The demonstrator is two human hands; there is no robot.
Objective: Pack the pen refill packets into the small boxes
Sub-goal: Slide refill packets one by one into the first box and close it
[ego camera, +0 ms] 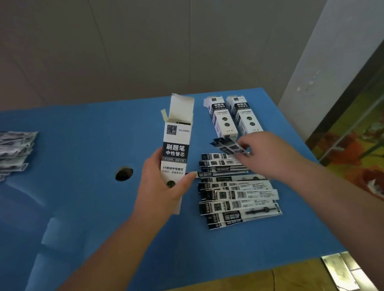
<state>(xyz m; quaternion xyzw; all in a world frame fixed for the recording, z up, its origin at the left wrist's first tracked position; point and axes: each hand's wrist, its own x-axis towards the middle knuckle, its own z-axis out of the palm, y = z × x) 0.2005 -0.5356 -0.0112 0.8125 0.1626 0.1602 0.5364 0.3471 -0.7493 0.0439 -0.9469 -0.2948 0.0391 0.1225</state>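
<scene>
Both forearms reach forward. The left hand (164,185) grips a box (177,146) upright. The right hand (267,154) pinches a packet (227,145).

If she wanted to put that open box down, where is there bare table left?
Bare blue table lies between the left pile of packets and the open box, around the round hole, and along the near edge. It is crowded on the right: spread packets and two closed boxes.

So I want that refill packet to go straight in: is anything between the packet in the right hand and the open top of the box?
Nothing visible. The right hand pinches a refill packet beside the open box that the left hand holds upright; its top flaps stand up and outward, and only bare blue table shows in the gap between.
</scene>
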